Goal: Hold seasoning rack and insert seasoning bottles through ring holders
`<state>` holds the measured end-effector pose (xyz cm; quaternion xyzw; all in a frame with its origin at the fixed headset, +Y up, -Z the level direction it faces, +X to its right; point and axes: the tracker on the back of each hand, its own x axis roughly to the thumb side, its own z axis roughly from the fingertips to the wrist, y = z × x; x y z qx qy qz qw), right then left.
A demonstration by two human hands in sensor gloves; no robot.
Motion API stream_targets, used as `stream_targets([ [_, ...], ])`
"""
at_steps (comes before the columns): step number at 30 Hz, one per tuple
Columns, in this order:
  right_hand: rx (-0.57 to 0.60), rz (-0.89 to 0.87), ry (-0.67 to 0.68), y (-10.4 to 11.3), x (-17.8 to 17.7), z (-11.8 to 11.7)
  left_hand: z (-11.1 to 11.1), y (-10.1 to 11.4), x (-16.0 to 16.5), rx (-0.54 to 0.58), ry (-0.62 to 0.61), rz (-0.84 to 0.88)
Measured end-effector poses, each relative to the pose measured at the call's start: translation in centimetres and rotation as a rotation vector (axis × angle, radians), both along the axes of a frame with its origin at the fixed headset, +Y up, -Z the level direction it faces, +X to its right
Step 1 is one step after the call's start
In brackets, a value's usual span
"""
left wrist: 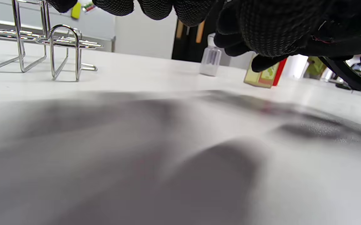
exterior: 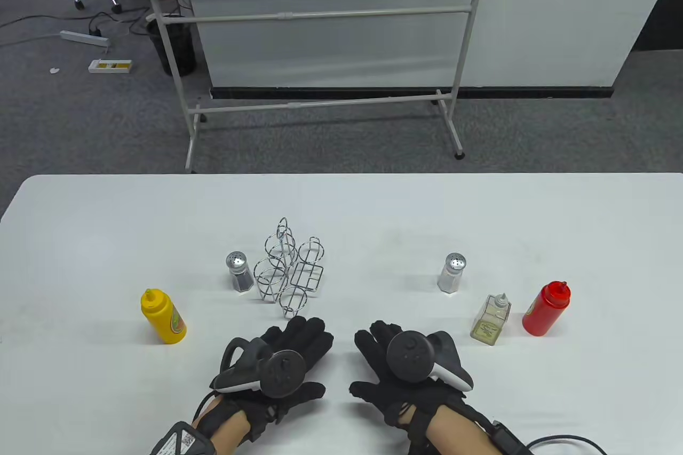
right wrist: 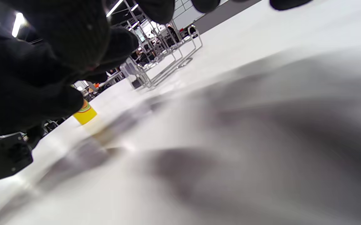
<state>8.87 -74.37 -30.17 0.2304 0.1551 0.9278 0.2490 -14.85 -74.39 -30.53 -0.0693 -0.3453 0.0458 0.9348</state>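
Observation:
A chrome wire seasoning rack with several ring holders stands empty at the table's middle; its feet show in the left wrist view and it shows in the right wrist view. A pepper shaker stands left of it, a yellow squeeze bottle farther left. A salt shaker, a square glass oil bottle and a red squeeze bottle stand to the right. My left hand and right hand lie flat, palms down, just in front of the rack, holding nothing.
The white table has its far edge behind the rack. Beyond it stands a whiteboard on a frame on a grey carpet.

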Motion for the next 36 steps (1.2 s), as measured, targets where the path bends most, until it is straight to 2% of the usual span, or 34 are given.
stream_targets([
  [26,-0.023,0.008,0.014,-0.1,-0.2,0.1,0.1,0.5,-0.3,0.006,0.004,0.022],
  [28,-0.027,-0.003,0.012,0.0,-0.2,0.0,0.1,2.0,-0.6,0.043,0.02,0.094],
  [32,-0.035,-0.017,0.001,0.1,0.0,-0.1,-0.1,6.8,-1.7,0.083,0.089,0.374],
  [36,-0.024,-0.022,-0.004,0.4,0.1,-0.1,-2.2,12.5,-2.9,0.12,0.195,0.519],
])
